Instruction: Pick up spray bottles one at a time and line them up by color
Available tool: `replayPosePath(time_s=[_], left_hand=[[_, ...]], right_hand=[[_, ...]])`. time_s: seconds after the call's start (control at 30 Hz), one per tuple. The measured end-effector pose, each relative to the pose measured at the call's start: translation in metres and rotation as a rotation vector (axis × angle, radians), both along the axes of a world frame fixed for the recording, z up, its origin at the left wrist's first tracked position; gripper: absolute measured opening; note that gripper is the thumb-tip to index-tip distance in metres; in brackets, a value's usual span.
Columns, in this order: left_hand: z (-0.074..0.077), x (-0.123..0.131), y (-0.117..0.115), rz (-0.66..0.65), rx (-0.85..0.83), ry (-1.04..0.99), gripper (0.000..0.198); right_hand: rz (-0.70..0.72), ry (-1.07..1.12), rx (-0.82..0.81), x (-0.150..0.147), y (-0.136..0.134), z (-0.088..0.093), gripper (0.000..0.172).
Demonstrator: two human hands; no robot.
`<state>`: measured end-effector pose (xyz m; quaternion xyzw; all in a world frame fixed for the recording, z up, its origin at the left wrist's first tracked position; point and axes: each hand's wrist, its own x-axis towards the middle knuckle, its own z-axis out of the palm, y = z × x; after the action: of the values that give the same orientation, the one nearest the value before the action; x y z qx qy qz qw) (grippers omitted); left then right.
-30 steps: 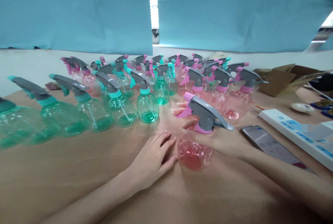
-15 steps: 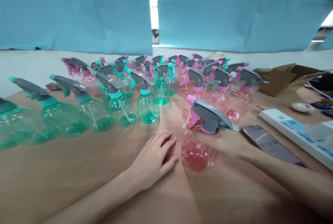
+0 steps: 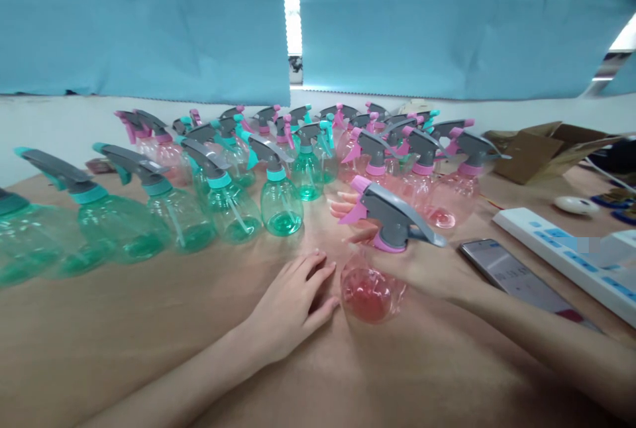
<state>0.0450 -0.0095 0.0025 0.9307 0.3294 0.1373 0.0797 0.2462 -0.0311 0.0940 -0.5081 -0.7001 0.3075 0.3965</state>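
A clear pink spray bottle [image 3: 370, 292] with a grey and pink trigger head [image 3: 392, 213] stands slightly tilted on the table before me. My right hand [image 3: 422, 275] reaches around its neck from the right. Its fingers are stretched out and apart behind the trigger head, which partly hides them. Pink liquid shows low in that bottle. My left hand [image 3: 288, 309] lies flat on the wooden table just left of it, fingers extended, holding nothing. A green spray bottle [image 3: 281, 209] stands beyond my left hand.
A row of green spray bottles [image 3: 119, 222] lines the left, and several pink ones [image 3: 452, 196] stand at back right. Right of my right hand lie a phone [image 3: 517, 279] and a white power strip [image 3: 561, 249]. Farther back are a white mouse [image 3: 576, 205] and an open cardboard box [image 3: 534, 153].
My right hand's fingers have straightened away from the trigger head. The pink bottle has shifted slightly left, its head turning a little. My left hand has stayed in place.
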Motion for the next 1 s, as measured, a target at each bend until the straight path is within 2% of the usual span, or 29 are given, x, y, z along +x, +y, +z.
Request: replayPosePath(time_s=[0.23, 0.57, 0.83, 1.0], left_hand=[[-0.001, 0.000, 0.001, -0.011, 0.001, -0.014, 0.043], [0.001, 0.001, 0.000, -0.005, -0.012, -0.017, 0.041], [0.001, 0.001, 0.000, -0.004, -0.013, -0.017, 0.042], [0.002, 0.001, 0.000, -0.009, -0.001, -0.022, 0.041]], right_hand=[[0.060, 0.048, 0.056, 0.007, 0.001, -0.009, 0.015], [0.034, 0.077, 0.004, 0.009, 0.005, -0.024, 0.009], [0.021, 0.036, -0.032, 0.008, 0.003, -0.018, 0.008], [0.040, 0.052, 0.000, 0.008, 0.005, -0.023, 0.003]])
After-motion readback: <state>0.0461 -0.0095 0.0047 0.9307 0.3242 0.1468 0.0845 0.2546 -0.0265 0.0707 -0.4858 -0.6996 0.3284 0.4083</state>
